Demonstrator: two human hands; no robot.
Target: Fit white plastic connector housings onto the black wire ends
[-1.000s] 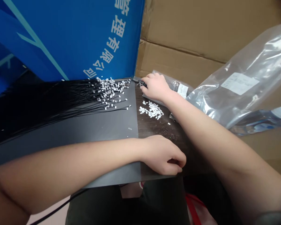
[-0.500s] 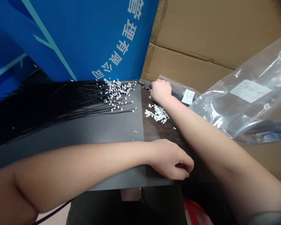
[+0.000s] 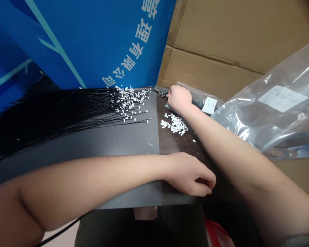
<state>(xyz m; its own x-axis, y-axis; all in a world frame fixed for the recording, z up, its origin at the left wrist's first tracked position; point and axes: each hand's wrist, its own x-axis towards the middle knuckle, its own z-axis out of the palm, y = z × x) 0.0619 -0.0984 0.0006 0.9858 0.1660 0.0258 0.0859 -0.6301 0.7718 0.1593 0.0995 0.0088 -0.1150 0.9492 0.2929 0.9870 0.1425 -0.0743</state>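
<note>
My right hand (image 3: 179, 98) is closed over a clear bag (image 3: 198, 98) with dark contents, beside a small bunch of black wire ends with metallic tips (image 3: 162, 94). Whatever its fingertips grip is hidden. Closer to me, my left hand (image 3: 190, 175) rests at the table's front edge, thumb and fingers curled together in a pinch; what is in it cannot be made out. Between the two hands lies a loose pile of small white connectors (image 3: 174, 124). To the left, a thick bundle of black wires (image 3: 67, 109) ends in many white connectors (image 3: 130, 99).
A blue printed panel (image 3: 100, 41) and a brown cardboard sheet (image 3: 221, 37) stand behind the grey and dark wood tabletop (image 3: 128, 140). A large clear plastic bag (image 3: 249, 116) with a white label leans at the right. A red item (image 3: 216, 233) shows below the edge.
The view has shifted slightly, so everything sits a little further right. Both hands stay in about the same places, with a bit more of a right fingertip showing.
</note>
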